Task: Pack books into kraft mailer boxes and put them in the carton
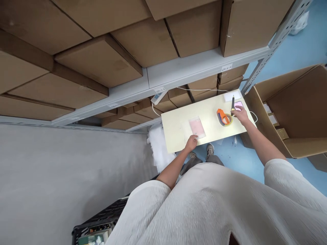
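Observation:
A flat pink item in a clear wrapper (197, 127) lies on the pale narrow table (176, 136). My left hand (191, 143) has its fingers closed at the wrapper's near edge. At the table's right end my right hand (240, 115) grips the lower end of a black and yellow utility knife (233, 102), whose tip points away from me. Partly behind that hand is a phone with a lit, pinkish screen (239, 103). Left of the knife sits an orange tape dispenser (222, 115) with rolls of tape (227, 123) around it.
Shelves packed with cardboard boxes (143, 41) rise behind the table, and a power strip (158, 97) hangs at the lower shelf. A large open carton (301, 105) stands at right. White wrapping material (160, 146) is beside the table's left end; a black crate (102, 217) is at lower left.

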`<action>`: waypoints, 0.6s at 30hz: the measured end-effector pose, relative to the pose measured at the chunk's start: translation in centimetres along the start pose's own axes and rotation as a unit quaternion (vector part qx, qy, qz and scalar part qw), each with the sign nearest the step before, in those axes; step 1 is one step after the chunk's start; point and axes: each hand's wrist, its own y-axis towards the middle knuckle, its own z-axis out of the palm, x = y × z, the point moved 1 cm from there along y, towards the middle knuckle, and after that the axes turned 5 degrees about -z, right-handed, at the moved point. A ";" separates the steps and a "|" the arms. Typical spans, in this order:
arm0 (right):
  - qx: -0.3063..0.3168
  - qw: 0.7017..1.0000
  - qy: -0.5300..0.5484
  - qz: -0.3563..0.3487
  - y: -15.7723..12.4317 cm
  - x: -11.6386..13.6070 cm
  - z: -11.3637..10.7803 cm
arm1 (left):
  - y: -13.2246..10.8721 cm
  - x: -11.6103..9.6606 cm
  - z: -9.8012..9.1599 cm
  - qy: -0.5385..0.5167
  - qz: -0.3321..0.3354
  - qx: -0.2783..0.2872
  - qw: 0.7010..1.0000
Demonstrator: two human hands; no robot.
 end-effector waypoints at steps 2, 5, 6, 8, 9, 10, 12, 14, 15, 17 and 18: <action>0.070 0.993 0.094 -0.018 -0.6 2.3 1.9 | -0.1 -0.1 -0.4 -0.001 0.008 -0.002 1.000; 0.175 0.970 0.164 -0.024 -2.1 5.3 5.7 | -0.5 -0.1 -1.3 0.002 -0.003 -0.003 1.000; 0.202 0.963 0.176 -0.017 -2.7 6.1 7.2 | -0.7 0.0 -1.6 0.002 -0.009 -0.006 1.000; 0.248 0.952 0.181 -0.001 -4.2 7.2 10.1 | -1.2 0.3 -2.3 -0.004 -0.016 -0.017 1.000; 0.268 0.947 0.179 0.004 -5.0 7.5 11.6 | -1.5 0.6 -2.7 -0.007 -0.019 -0.024 1.000; 0.286 0.942 0.177 0.008 -5.8 7.7 13.1 | -1.8 0.9 -3.0 -0.010 -0.023 -0.030 0.999; 0.315 0.935 0.162 0.017 -7.7 7.8 16.0 | -2.5 1.9 -3.9 -0.011 -0.036 -0.037 0.999; 0.332 0.933 0.137 0.017 -9.5 7.5 18.5 | -3.2 3.1 -4.8 -0.009 -0.054 -0.040 0.998; 0.339 0.933 0.123 0.013 -10.3 7.3 19.7 | -3.5 3.8 -5.4 -0.009 -0.061 -0.041 0.997; 0.343 0.935 0.093 0.007 -11.8 6.9 21.8 | -4.0 5.2 -6.5 -0.008 -0.070 -0.047 0.996; 0.341 0.937 0.079 0.005 -12.5 6.7 22.8 | -4.2 6.0 -7.1 -0.005 -0.073 -0.050 0.996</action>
